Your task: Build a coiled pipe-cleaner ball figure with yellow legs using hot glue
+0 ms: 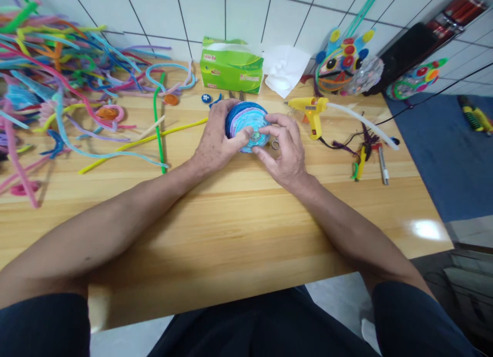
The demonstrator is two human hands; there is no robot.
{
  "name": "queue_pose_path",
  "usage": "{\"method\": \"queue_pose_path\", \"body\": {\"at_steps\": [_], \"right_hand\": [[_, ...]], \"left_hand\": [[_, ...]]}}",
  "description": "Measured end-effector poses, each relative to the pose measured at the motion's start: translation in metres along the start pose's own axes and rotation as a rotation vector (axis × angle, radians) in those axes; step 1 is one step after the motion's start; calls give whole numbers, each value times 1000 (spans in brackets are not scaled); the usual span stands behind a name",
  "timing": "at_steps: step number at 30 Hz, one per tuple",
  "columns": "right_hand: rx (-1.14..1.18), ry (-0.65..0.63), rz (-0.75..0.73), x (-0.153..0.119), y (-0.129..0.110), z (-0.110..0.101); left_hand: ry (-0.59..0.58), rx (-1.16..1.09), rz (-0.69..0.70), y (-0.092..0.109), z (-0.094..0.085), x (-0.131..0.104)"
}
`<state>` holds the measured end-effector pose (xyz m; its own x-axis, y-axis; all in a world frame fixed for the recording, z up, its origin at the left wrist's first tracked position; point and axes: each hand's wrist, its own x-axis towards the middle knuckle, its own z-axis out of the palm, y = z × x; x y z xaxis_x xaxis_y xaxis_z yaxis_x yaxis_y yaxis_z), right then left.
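And here we are over the wooden table [231, 213], with 2 bare hands meeting at a round blue, purple and turquoise coil [246, 121], held near the table's far side, just in front of the green tissue pack [232, 67]. The left hand [219, 136] is clamped on the coil, wrapping its left side, thumb pressed across the turquoise face. In comes the right hand [285, 149] from the other side, fingers curled and touching the coil's right part, thumb near its lower edge; whether those fingertips pinch it, I cannot tell. Just right of the coil sits a small metal ring [275, 144], and beyond that a yellow glue gun [314, 114], a long white glue stick [362, 121] running out from its back end. Farther right lies a slim cutter [383, 165]. Over on the left, what a tangle of colorful pipe cleaners [73, 54], with 1 green strip [159, 126] crossing 1 yellow strip [144, 140] on the wood. Behind the glue gun, a decorated figure [339, 67] stands near the tiled wall [246, 10].
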<state>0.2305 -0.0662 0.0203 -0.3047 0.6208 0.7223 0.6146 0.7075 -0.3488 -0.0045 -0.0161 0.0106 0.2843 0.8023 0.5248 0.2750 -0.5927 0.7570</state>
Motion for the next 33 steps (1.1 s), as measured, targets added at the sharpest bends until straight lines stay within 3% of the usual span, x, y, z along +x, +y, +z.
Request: {"method": "queue_pose_path", "body": {"at_steps": [9,16,23,33], "right_hand": [[6,-13,-30,1,3,0],[-41,9,-54,5,7,-3],[-98,25,-67,6,1,-4],[-77,37,-61,6,3,-1]], "left_hand": [[-63,26,-22,-1,-2,1],[-23,-48,-10,-8,6,-1],[-73,-37,21,-15,0,1],[-198,6,-5,-5,-9,1]]}}
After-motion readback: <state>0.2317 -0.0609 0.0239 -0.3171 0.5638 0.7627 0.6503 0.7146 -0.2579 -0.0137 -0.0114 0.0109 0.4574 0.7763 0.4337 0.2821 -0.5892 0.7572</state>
